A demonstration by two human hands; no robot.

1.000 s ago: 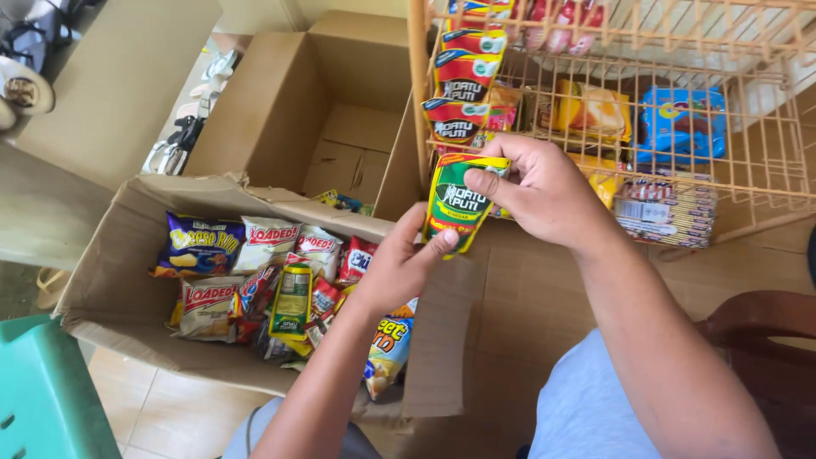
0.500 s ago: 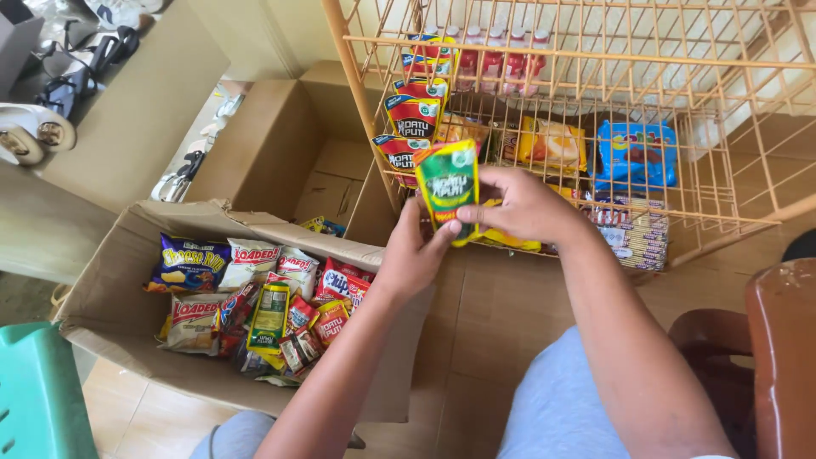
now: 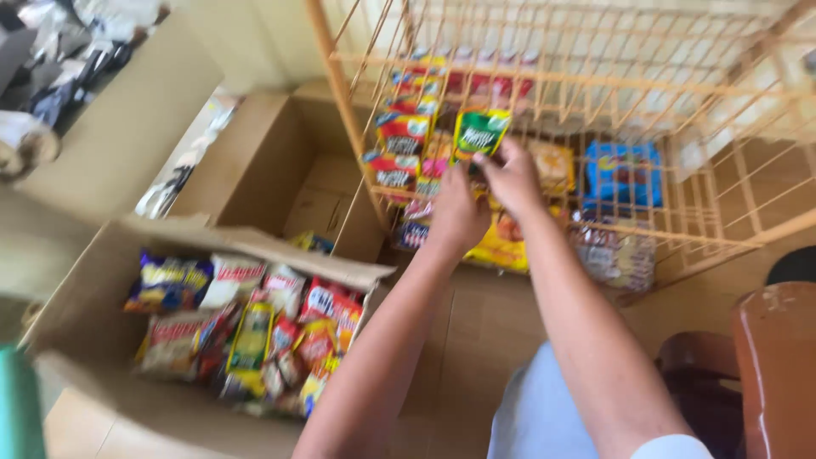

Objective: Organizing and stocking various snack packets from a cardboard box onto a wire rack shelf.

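Both my hands reach into an orange wire rack [image 3: 357, 127]. My right hand [image 3: 512, 174] pinches the lower edge of a green snack packet [image 3: 478, 132], held upright against the rack's bars. My left hand [image 3: 455, 212] is just below and left of it, fingers curled near the packet's bottom; whether it grips the packet is unclear. A hanging strip of red and blue snack packets [image 3: 399, 140] is to the left inside the rack.
A cardboard box [image 3: 93, 280] at lower left holds several mixed snack packets [image 3: 255, 331]. An open cardboard box [image 3: 280, 170] stands behind it. The rack also holds a blue pack [image 3: 625, 174] and a yellow bag [image 3: 501, 246]. A brown chair [image 3: 773, 365] is at right.
Both hands have lifted the green packet up and farther into the rack. The view has shifted, so the boxes sit lower and more to the left.
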